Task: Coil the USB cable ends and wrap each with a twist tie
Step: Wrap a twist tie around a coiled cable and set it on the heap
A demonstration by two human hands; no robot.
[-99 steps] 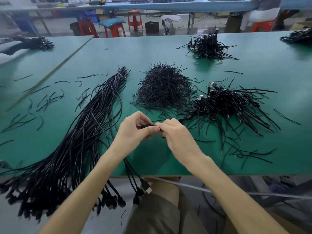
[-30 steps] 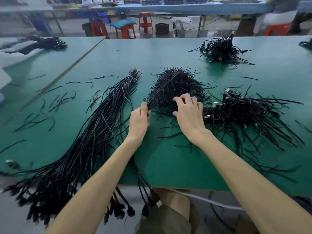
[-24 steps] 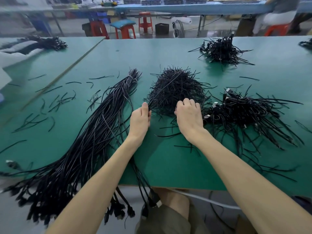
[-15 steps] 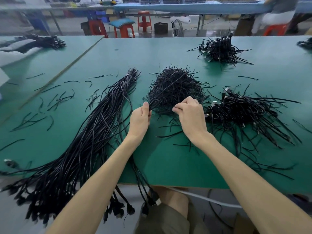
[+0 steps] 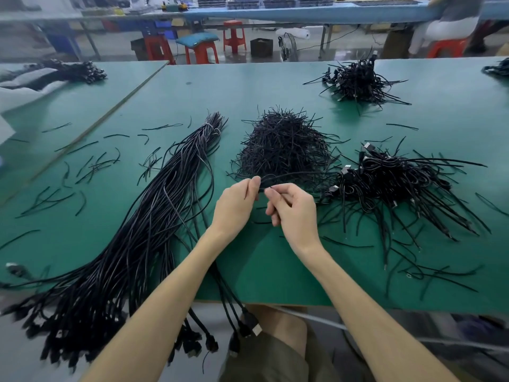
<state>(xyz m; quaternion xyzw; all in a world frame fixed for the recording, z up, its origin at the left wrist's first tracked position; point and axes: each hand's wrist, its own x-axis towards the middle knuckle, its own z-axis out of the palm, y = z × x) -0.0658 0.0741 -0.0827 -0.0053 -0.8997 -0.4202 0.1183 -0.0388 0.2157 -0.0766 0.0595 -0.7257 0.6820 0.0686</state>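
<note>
**A:** so what's crowding the green surface round the hands?

**B:** black wire everywhere lol. One fat bundle of long cables runs from the middle down over the near edge on the left, with plugs dangling off it. One spiky heap of ties sits dead centre, just beyond the fingertips. One heap of tied-up cables lies right of the hands. There's a second heap near the far edge and a third heap cut off at the far right corner. Plus loose ties strewn toward the left edge, too many to count.

**A:** and the hands?

**B:** two, meeting just in front of the tie heap. The left hand has its grip clenched on a USB cable end. That's mostly hidden in the fist, only a bit of black shows at the fingertips. The right hand pinches one twist tie between thumb and forefinger, and the tie arcs off right over the heap's near fringe.

**A:** background?

**B:** four red stools past the far edge. One has a teal cushion and one has a person sitting on it. One more dark pile on the neighbouring surface, left.
</note>
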